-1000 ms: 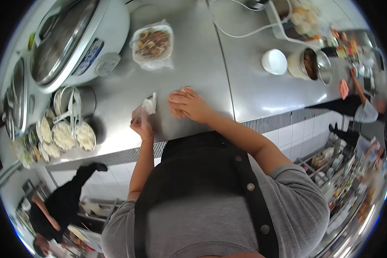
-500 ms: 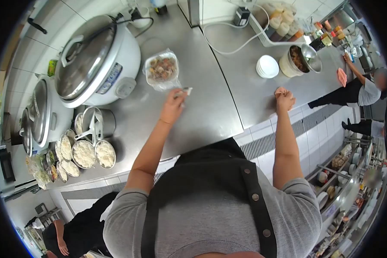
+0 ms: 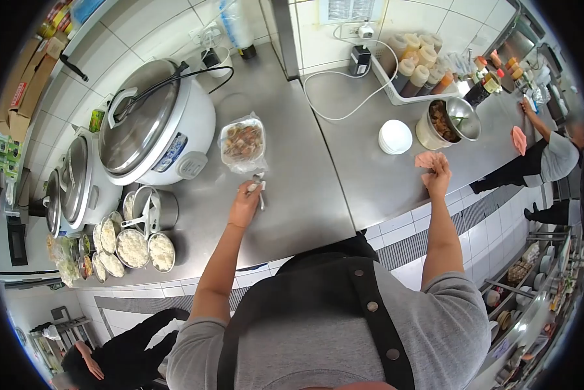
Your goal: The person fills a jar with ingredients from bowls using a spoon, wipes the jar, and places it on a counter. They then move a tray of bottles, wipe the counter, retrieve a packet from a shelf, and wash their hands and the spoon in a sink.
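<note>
My left hand (image 3: 245,201) is closed on a small metal utensil (image 3: 260,188), with something white beside its fingers. Just beyond it on the steel counter (image 3: 298,214) lies a plastic-wrapped white tray of food (image 3: 242,143). My right hand (image 3: 439,174) grips a pink cloth (image 3: 428,160), part of which spreads out on the counter near its front edge. Past that hand stand a stack of white bowls (image 3: 395,137) and a pot of brown food (image 3: 433,123) with a metal bowl (image 3: 462,119) at its rim.
Large rice cookers (image 3: 150,123) stand at the left, with bowls of rice (image 3: 132,248) before them. A white cable (image 3: 311,107) curves over the back counter by a bin of squeeze bottles (image 3: 417,71). One person (image 3: 557,153) works at the far right, another (image 3: 120,344) is lower left.
The view has tilted up, showing more wall and shelf. My left hand has moved slightly back from the tray. My right hand has shifted, and more of the pink cloth shows.
</note>
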The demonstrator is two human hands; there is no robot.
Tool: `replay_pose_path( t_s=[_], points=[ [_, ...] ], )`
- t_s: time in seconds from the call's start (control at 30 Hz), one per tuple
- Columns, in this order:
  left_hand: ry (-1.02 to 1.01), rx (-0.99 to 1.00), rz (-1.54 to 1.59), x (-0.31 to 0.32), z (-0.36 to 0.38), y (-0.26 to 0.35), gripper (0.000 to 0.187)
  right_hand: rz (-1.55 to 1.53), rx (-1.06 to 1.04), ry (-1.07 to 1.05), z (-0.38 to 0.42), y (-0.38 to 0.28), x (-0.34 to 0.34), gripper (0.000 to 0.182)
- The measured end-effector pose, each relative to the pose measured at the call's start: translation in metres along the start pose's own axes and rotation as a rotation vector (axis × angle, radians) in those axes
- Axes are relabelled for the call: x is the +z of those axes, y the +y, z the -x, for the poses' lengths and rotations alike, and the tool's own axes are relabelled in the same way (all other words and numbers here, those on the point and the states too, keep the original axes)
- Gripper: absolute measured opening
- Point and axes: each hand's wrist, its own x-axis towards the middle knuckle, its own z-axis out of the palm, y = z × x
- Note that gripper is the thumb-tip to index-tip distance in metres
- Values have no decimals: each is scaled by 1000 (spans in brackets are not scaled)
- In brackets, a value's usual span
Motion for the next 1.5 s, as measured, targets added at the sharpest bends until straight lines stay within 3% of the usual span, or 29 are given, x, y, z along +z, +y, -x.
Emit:
replay_pose_path(
  t_s=[0.17,0.27,0.33,0.37,0.43,0.47,0.53,0.67,0.73,0.77,0.8,0.83,0.87,0.93,0.97,1.03,1.07,1.13,1.2,1.27,1.3,1.4,1.47,1.5],
  points=[
    [-65,-76,-62,1,-15,26,37,261,75,-2,-48,80,-34,36],
    [-169,-81,-58,-12,-18,49,47,31,218,22,-80,128,-42,33],
    [-211,-59,-338,-9,-18,62,57,-465,506,-247,-107,144,-62,33],
    [-218,-61,-331,-7,-26,69,57,-639,637,-295,-117,156,-70,36],
    [-158,-162,-476,-3,-35,89,63,-578,652,-282,-135,152,-94,33],
    [-185,-168,-467,1,-46,106,63,-525,657,-266,-141,143,-106,31],
    [23,-112,-327,19,-91,137,61,-476,601,-290,-152,153,-118,37],
    [45,-123,47,84,-184,218,57,-556,429,-373,-170,117,-115,69],
    [76,-110,186,130,-220,250,55,-647,507,-523,-166,82,-106,58],
    [71,-185,468,147,-239,274,56,-607,584,-584,-154,80,-94,48],
    [67,-257,749,164,-260,299,56,-532,495,-673,-145,84,-80,43],
    [6,-389,1032,182,-277,317,62,-434,484,-659,-145,39,-87,38],
    [-57,-521,1312,198,-295,333,70,-540,341,-638,-128,71,-60,41],
    [-187,-960,1505,226,-328,362,91,-465,238,-541,-124,43,-56,55],
    [-183,-958,1504,231,-341,370,91,-468,234,-542,-125,31,-55,55],
    [-430,-1241,1566,237,-362,382,106,-367,225,-500,-130,17,-56,60],
    [-424,-1230,1570,239,-366,385,106,-367,215,-495,-131,20,-54,60],
    [-547,-918,1558,243,-368,388,105,-380,128,-350,-128,28,-47,57],
    [-553,-967,1576,266,-375,390,104,-309,102,-352,-140,31,-60,56],
    [-570,-923,1526,269,-385,415,107,-68,289,-577,-159,45,-73,53],
    [-588,-909,1545,287,-389,418,110,-71,280,-576,-163,68,-70,53],
    [-552,-933,1541,322,-403,448,107,-328,361,-557,-177,119,-63,58],
    [-497,-976,1515,330,-413,461,102,-506,232,-326,-198,118,-72,54],
    [-529,-922,1524,332,-417,464,112,-508,227,-332,-206,126,-72,54]
  ],
)
